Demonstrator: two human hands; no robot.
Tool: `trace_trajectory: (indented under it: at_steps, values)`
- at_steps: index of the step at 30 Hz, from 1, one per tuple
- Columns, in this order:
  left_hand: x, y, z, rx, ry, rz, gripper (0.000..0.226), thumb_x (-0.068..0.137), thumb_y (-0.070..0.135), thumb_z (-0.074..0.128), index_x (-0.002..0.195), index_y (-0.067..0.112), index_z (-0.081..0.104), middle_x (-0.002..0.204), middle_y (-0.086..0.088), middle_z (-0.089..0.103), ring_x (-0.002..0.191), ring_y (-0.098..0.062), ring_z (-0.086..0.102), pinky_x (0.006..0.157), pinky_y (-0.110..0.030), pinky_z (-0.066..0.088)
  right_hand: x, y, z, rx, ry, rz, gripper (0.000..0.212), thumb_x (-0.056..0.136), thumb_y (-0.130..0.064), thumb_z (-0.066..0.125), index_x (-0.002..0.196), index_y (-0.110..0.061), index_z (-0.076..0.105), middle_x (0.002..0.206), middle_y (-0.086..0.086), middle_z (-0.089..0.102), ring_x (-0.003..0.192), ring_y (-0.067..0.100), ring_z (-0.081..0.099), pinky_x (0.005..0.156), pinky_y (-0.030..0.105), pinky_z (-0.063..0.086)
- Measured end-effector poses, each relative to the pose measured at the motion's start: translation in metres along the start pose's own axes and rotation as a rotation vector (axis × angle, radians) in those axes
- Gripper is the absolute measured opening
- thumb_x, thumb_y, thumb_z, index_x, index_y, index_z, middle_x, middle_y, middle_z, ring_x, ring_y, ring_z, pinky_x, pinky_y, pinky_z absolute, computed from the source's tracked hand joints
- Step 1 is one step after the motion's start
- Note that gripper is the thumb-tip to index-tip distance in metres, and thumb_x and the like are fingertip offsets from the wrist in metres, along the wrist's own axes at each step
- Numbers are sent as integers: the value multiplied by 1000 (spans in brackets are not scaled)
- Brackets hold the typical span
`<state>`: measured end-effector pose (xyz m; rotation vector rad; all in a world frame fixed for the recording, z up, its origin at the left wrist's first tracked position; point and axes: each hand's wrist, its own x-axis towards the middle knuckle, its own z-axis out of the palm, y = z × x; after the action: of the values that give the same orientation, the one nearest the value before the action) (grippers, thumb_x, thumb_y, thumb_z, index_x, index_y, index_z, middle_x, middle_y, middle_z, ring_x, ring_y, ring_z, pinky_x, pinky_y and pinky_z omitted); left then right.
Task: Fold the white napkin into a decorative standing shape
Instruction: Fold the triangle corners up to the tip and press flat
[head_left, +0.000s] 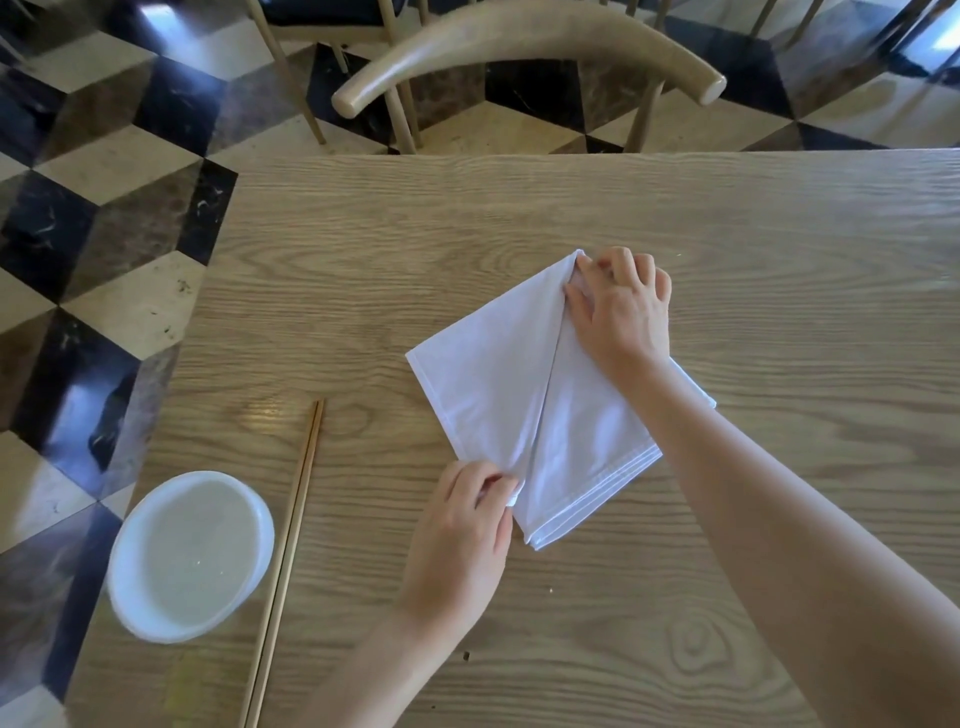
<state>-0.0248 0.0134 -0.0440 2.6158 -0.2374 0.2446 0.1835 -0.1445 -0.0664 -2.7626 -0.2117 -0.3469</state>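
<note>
A shallow white bowl (191, 556) sat at the near left corner of the desk (363, 270), its pale inside showing nothing that could be made out, with a pair of wooden chopsticks (291, 551) lying straight just beside it. The desk was light oak-grain wood, set on a floor (98, 182) of glossy black, cream and brown tiles laid in a cube pattern; a curved wooden chair (530, 47) stood at the far edge. The white napkin (498, 384) lay flat at mid-desk, folded into a layered kite shape with stitched hems. The left hand (462, 530) pinched the near corner of one flap between thumb and fingers, while the right hand (621, 306) pressed half-curled fingers on the far tip.
</note>
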Motion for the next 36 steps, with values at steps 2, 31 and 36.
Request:
trace_trajectory:
  at_steps: [2, 31, 36]
  values:
    - [-2, 1, 0, -8, 10, 8, 23, 82, 4, 48, 97, 8, 65, 90, -1, 60, 88, -14, 50, 80, -25, 44, 0, 0, -1, 3, -14, 1, 40, 93, -34, 46, 127, -16, 54, 115, 8, 55, 107, 32, 45, 98, 40, 26]
    - [16, 23, 6, 29, 61, -66, 34, 88, 21, 47, 119, 13, 57, 115, -4, 62, 105, -21, 51, 91, -34, 40, 0, -4, -1, 85, 57, 34, 33, 93, -18, 39, 121, -13, 55, 117, 5, 57, 109, 29, 44, 99, 36, 26]
    - [33, 27, 40, 198, -136, -76, 55, 92, 34, 37, 137, 4, 40, 145, -15, 40, 135, -30, 35, 108, -47, 23, 5, 2, -7, 180, 53, 90, 30, 92, -14, 42, 117, -17, 59, 114, 6, 58, 108, 30, 43, 93, 36, 29]
